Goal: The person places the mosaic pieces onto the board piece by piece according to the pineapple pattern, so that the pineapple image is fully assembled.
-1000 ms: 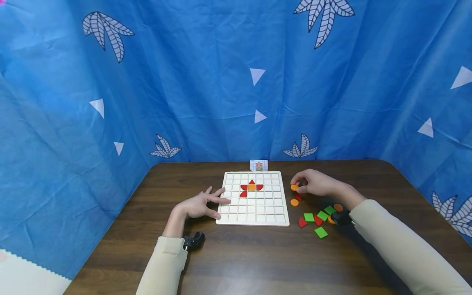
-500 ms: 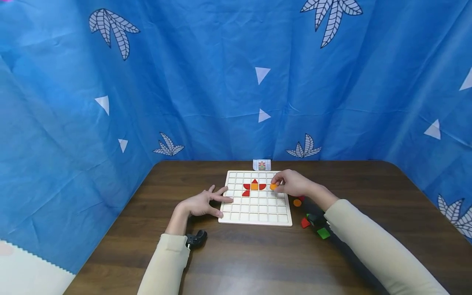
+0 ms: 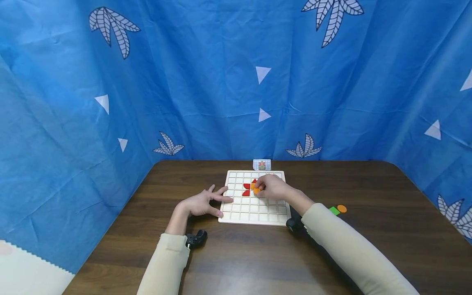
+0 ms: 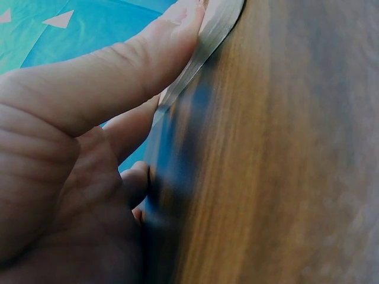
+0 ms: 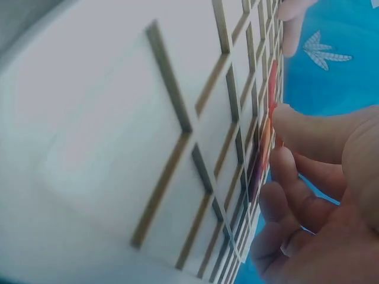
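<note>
A white grid board [image 3: 254,219] lies on the table. On its left edge rests my left hand [image 3: 198,204], fingers spread, thumb at the near left corner. In the left wrist view that thumb [image 4: 118,77] lies along the board's edge. My right hand [image 3: 275,189] is over the board and pinches an orange round tile [image 3: 256,191] between thumb and fingertips, close over a cell. Beside it sit a red triangle [image 3: 254,180], a red petal-shaped tile [image 3: 246,186], another red tile [image 3: 246,193] and an orange square [image 3: 252,186] partly covered by the fingers.
To the right, a green square tile [image 3: 334,210] and an orange round tile [image 3: 341,209] lie on the dark wood table [image 3: 228,262]; my right forearm hides other tiles. A small printed card [image 3: 262,164] stands behind the board. A blue curtain [image 3: 206,82] hangs around the table.
My right hand has carried the orange round tile leftward from the loose tiles at the right to the red tiles on the board. The left hand stays on the board's edge.
</note>
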A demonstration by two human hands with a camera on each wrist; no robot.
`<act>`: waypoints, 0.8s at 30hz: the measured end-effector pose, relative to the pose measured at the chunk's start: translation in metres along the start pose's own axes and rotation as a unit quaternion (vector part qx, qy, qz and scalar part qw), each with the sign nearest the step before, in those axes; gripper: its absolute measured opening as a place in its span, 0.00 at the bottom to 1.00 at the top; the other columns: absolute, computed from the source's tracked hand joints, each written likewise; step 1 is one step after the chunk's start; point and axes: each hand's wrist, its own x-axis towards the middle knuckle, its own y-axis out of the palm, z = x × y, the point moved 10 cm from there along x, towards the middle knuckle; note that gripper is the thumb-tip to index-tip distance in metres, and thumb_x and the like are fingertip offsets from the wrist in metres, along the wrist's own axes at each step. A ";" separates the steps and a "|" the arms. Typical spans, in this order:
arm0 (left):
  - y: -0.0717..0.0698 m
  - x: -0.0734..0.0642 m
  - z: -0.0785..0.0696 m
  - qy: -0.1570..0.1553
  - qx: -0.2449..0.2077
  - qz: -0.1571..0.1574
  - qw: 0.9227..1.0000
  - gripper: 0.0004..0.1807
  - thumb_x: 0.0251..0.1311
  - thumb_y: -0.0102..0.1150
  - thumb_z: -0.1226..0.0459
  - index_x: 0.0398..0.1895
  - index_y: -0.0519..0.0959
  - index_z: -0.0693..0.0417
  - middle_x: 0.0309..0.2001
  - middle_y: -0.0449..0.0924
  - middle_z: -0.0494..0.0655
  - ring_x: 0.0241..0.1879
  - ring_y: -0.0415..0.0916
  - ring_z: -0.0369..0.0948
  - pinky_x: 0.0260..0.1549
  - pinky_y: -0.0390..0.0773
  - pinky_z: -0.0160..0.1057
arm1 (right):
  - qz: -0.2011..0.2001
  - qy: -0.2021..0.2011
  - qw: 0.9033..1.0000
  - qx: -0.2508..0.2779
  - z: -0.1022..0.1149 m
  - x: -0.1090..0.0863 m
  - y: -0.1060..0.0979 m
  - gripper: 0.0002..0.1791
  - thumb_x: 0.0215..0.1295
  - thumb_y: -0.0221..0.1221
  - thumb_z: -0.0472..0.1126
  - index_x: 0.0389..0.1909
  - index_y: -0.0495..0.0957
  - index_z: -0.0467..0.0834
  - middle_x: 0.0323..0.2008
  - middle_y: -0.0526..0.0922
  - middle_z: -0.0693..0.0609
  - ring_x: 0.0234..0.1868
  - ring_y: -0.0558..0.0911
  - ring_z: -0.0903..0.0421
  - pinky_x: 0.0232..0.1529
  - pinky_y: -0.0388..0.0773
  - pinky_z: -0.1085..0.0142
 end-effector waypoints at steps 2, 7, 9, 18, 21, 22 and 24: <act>0.000 0.000 0.000 0.004 0.001 0.001 1.000 0.30 0.58 0.74 0.57 0.66 0.80 0.32 0.84 0.49 0.40 0.83 0.24 0.59 0.74 0.28 0.73 | -0.005 -0.004 1.000 -0.008 0.002 0.001 0.001 0.10 0.63 0.70 0.37 0.43 0.84 0.40 0.34 0.82 0.52 0.38 0.76 0.56 0.45 0.76 0.64; 0.000 0.000 -0.001 0.007 -0.003 0.001 1.000 0.30 0.58 0.74 0.57 0.66 0.80 0.33 0.84 0.49 0.40 0.83 0.23 0.59 0.74 0.28 0.74 | -0.005 -0.001 1.000 -0.011 0.002 0.003 0.005 0.09 0.63 0.69 0.36 0.42 0.84 0.41 0.33 0.81 0.52 0.37 0.76 0.56 0.45 0.76 0.64; 0.000 0.000 0.000 0.005 -0.004 0.000 1.000 0.30 0.58 0.74 0.57 0.66 0.80 0.32 0.84 0.49 0.40 0.83 0.23 0.59 0.73 0.28 0.74 | -0.003 0.002 1.000 -0.010 0.002 0.003 0.006 0.09 0.62 0.68 0.35 0.43 0.84 0.41 0.33 0.82 0.53 0.38 0.76 0.56 0.46 0.76 0.63; 0.000 0.000 0.001 0.001 -0.004 -0.002 1.000 0.30 0.58 0.74 0.56 0.66 0.80 0.31 0.83 0.50 0.39 0.83 0.24 0.58 0.74 0.29 0.74 | -0.010 -0.001 1.000 -0.010 0.002 -0.001 0.004 0.09 0.63 0.67 0.33 0.44 0.85 0.41 0.33 0.82 0.53 0.38 0.76 0.56 0.47 0.76 0.62; 0.000 0.000 0.001 0.002 0.000 -0.002 1.000 0.30 0.58 0.74 0.56 0.66 0.80 0.31 0.83 0.50 0.39 0.83 0.24 0.58 0.74 0.29 0.74 | -0.016 -0.001 1.000 -0.007 0.000 -0.004 -0.002 0.09 0.64 0.66 0.33 0.45 0.85 0.41 0.33 0.81 0.53 0.39 0.76 0.55 0.48 0.76 0.61; 0.000 0.000 0.001 0.002 0.000 -0.002 1.000 0.30 0.58 0.74 0.56 0.66 0.80 0.31 0.83 0.50 0.39 0.83 0.24 0.58 0.74 0.29 0.73 | -0.019 -0.002 1.000 -0.007 -0.001 -0.005 -0.003 0.09 0.64 0.66 0.33 0.45 0.85 0.41 0.34 0.82 0.53 0.39 0.76 0.55 0.49 0.76 0.61; 0.000 0.001 0.001 0.003 0.000 -0.002 1.000 0.30 0.58 0.74 0.57 0.66 0.80 0.31 0.83 0.50 0.39 0.83 0.24 0.58 0.74 0.29 0.73 | -0.019 -0.005 1.000 -0.003 -0.005 -0.008 -0.007 0.09 0.65 0.65 0.32 0.46 0.85 0.41 0.35 0.82 0.52 0.40 0.76 0.55 0.48 0.76 0.61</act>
